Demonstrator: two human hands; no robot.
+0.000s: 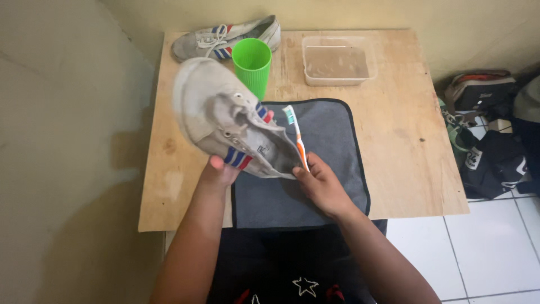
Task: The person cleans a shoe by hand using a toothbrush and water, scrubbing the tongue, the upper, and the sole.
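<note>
While the left hand (220, 170) grips the grey canvas shoe (225, 126) from below, tilted above the grey cloth (332, 146) on the wooden table (394, 141), the right hand (320, 183), closed on the toothbrush (296, 135), would likely do best with short, firm strokes, shoe kept steady.

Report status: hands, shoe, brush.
Left hand grips shoe, held over grey mat. Right hand holds toothbrush at shoe's heel. Green cup close behind shoe.
</note>
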